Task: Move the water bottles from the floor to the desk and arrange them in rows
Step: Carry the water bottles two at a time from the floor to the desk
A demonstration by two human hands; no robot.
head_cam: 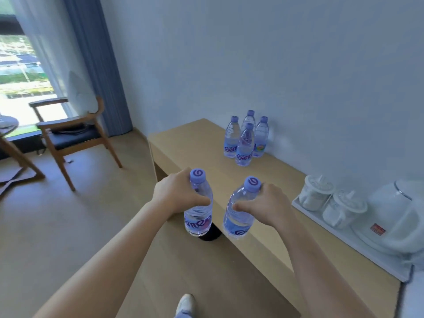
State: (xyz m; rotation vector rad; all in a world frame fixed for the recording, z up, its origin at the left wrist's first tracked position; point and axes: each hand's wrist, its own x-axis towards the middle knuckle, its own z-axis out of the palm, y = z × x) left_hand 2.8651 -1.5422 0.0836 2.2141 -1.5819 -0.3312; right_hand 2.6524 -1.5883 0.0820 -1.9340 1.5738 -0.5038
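Note:
My left hand [177, 196] grips a clear water bottle [198, 216] with a purple cap around its upper body, holding it upright over the desk's near edge. In my right hand [267, 205] is a second water bottle [238, 216], tilted a little to the right, also above the front of the light wooden desk [199, 143]. Several more bottles [245, 138] with purple caps stand upright in a tight cluster at the back of the desk, near the wall.
A white tray [358, 244] on the desk's right side carries two lidded jars [316, 193] and a white kettle [394, 216]. A dark round object [211, 232] shows below the held bottles. A wooden chair [71, 138] stands on the floor at left by the curtain. My shoe [185, 302] is at the bottom.

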